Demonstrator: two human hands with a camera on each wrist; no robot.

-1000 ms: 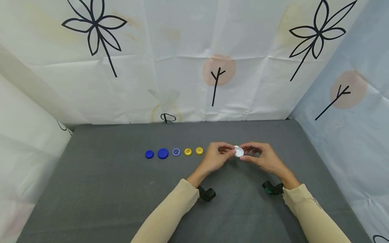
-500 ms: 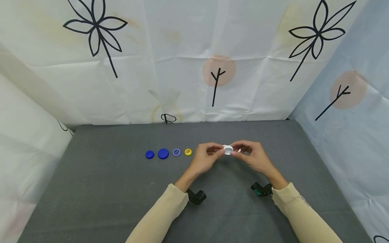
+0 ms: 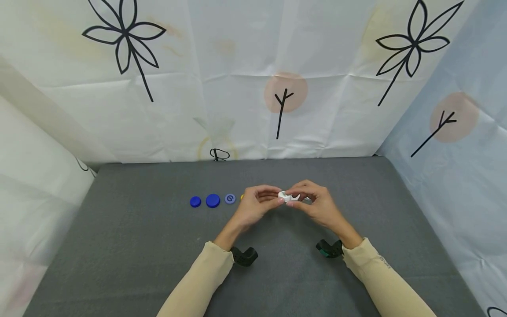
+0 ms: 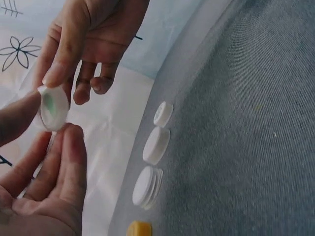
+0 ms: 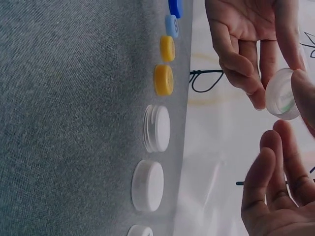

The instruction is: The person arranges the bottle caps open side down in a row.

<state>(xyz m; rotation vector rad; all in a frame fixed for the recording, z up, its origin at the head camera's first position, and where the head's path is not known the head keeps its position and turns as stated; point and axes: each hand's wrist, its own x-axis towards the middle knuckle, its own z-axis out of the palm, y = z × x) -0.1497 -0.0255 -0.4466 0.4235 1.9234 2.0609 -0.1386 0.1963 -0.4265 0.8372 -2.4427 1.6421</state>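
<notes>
A small translucent white bottle cap [image 3: 283, 197] is between my two hands above the table, its hollow side greenish within [image 4: 55, 110]. My left hand [image 3: 253, 206] pinches it between thumb and fingers. From the other side my right hand [image 3: 320, 209] grips its edge with thumb and index finger. In the right wrist view the cap [image 5: 280, 96] is tilted on edge, partly covered by the right thumb. Behind the hands, white caps stand in a row, among them a ridged one [image 5: 157, 129] and a wide one [image 5: 147, 186].
The row runs left with yellow caps [image 5: 164, 79], a light blue cap [image 3: 230, 199], a large blue cap [image 3: 212, 200] and a smaller blue cap [image 3: 195, 201]. They lie on a grey cloth-covered table [image 3: 138, 246]. White printed sheets [image 3: 237, 88] hang behind and beside it.
Both hands have moved left with the white cap, and its face has tilted away from the head camera. In the head view the left hand now covers most of the yellow caps.
</notes>
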